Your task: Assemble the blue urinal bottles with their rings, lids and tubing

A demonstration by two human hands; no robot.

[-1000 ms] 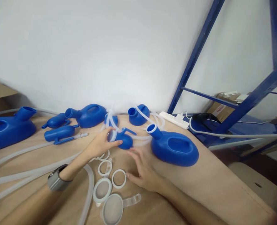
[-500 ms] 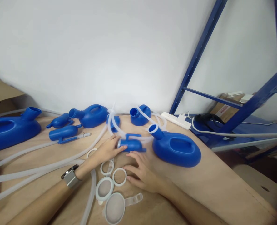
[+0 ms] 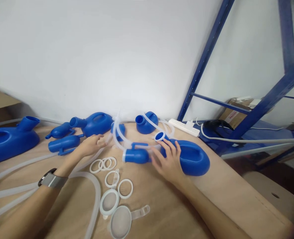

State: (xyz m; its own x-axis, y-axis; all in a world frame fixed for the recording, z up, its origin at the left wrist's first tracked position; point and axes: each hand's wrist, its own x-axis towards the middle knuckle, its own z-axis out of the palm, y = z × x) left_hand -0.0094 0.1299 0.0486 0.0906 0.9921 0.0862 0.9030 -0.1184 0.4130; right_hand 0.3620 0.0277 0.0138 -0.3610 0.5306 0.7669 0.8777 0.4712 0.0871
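Note:
My right hand (image 3: 168, 162) is spread over the neck side of a large blue bottle (image 3: 195, 159) with a handle hole and a white ring on its mouth. Its fingertips overlap the neck; firm contact is unclear. A small blue cylinder (image 3: 137, 156) with a white-ringed end lies just left of that hand. My left hand (image 3: 92, 145) hovers with loosely bent fingers near a translucent tube, right of another small blue cylinder (image 3: 64, 143). Below lie white rings (image 3: 125, 188) and round lids (image 3: 121, 221), one with a clear strap.
More blue bottles (image 3: 97, 124) stand along the wall, a large one (image 3: 10, 141) at far left. Translucent tubes (image 3: 95, 189) cross the left side. A white power strip (image 3: 184, 127) lies by the blue shelf frame (image 3: 204, 63) at the right.
My left hand has left the small ringed cylinder and moved left, uncovering white rings. My right hand has moved up and right to the large bottle. The view has shifted slightly.

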